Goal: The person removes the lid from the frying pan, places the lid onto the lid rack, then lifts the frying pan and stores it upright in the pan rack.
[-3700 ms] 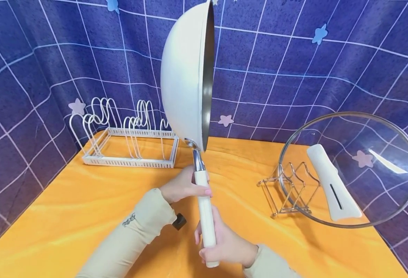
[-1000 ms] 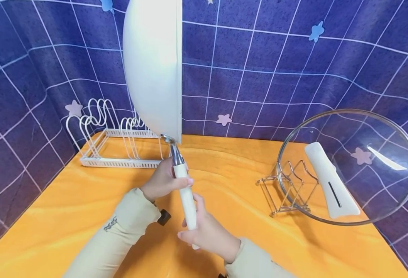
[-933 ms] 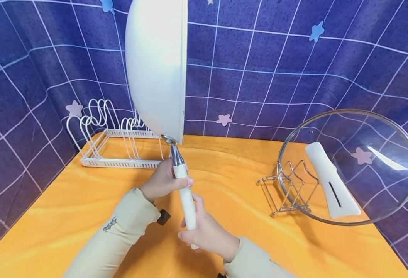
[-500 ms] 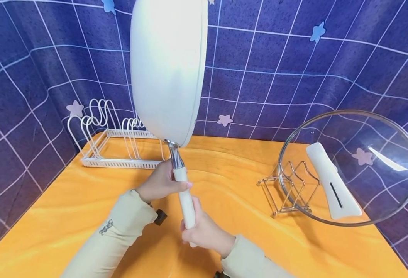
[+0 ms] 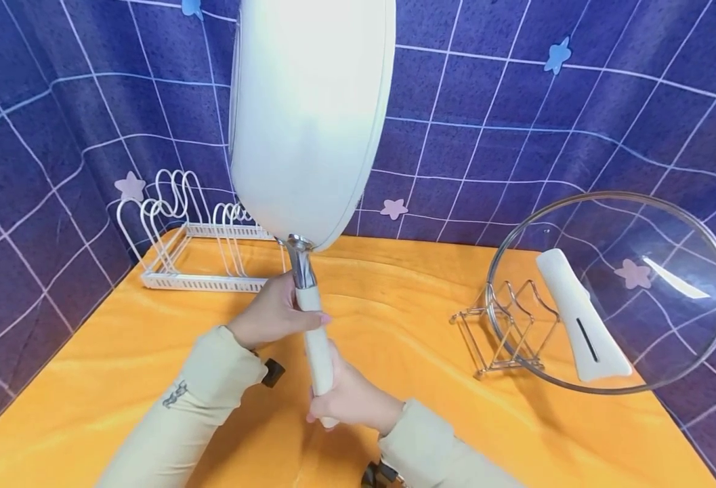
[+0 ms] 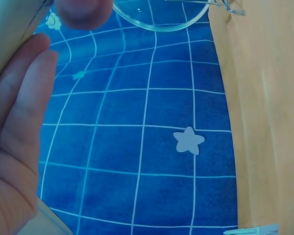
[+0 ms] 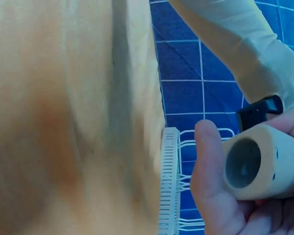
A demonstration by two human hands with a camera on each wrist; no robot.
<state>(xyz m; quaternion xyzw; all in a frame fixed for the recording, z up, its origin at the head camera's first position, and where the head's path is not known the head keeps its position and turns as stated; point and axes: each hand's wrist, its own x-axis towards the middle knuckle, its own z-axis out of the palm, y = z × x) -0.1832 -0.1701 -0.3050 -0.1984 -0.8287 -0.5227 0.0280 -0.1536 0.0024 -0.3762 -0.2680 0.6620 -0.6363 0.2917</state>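
A white wok point(image 5: 311, 129) is held up over the table with its bowl at the top and its outer side towards me. Its top runs out of the head view, and the inside is hidden. My left hand point(image 5: 272, 315) grips the upper part of the white handle point(image 5: 318, 352), just under the metal neck point(image 5: 301, 264). Lower down, my right hand point(image 5: 354, 400) is wrapped round the handle's end. In the right wrist view the hollow handle end point(image 7: 284, 169) points at the camera, with the thumb point(image 7: 208, 161) alongside.
On the left, behind the wok, stands a white dish rack point(image 5: 205, 283) with wire loops. A small metal wire rack point(image 5: 510, 369) at right holds a large glass lid point(image 5: 650, 325) on edge, its white handle point(image 5: 583, 318) facing me. A blue gridded cloth point(image 5: 473, 149) hangs behind.
Both hands have carried the wok to the left and turned it, so the dark inside once visible at its right edge is hidden and more of the white outside faces me. Rack and lid stay put.
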